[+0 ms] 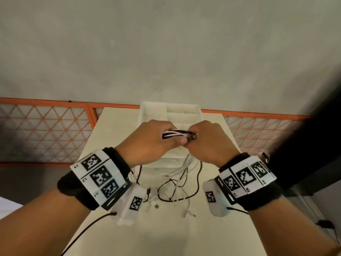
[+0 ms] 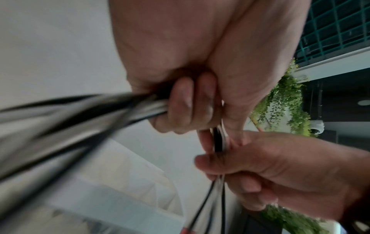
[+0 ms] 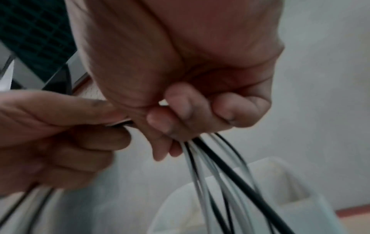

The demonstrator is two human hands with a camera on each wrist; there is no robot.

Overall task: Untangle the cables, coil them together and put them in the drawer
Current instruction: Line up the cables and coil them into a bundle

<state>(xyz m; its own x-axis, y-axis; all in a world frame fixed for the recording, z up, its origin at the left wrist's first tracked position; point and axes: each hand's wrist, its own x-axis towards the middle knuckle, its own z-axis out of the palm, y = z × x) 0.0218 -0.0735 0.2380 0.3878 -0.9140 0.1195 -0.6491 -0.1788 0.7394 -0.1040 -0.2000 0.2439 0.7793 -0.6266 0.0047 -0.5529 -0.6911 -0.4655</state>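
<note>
Both hands are raised above the table, fists nearly touching. A short doubled bundle of black and white cables (image 1: 178, 134) runs between them. My left hand (image 1: 156, 139) grips one end, fingers (image 2: 186, 102) curled round the strands (image 2: 80, 120). My right hand (image 1: 208, 141) grips the other end, fingers (image 3: 180, 114) wrapped round it. Loose lengths (image 3: 220, 174) hang from the right fist down to the tabletop, where the tails (image 1: 177, 183) lie in tangled loops. The white drawer unit (image 1: 153, 111) stands just behind and below the hands, partly hidden by them.
The beige table (image 1: 110, 145) is narrow, with edges close on the left and right. An orange lattice railing (image 1: 46, 130) runs behind it against a grey wall. A dark blurred mass (image 1: 317, 145) fills the right side. A black lead (image 1: 88, 228) trails from my left wrist camera.
</note>
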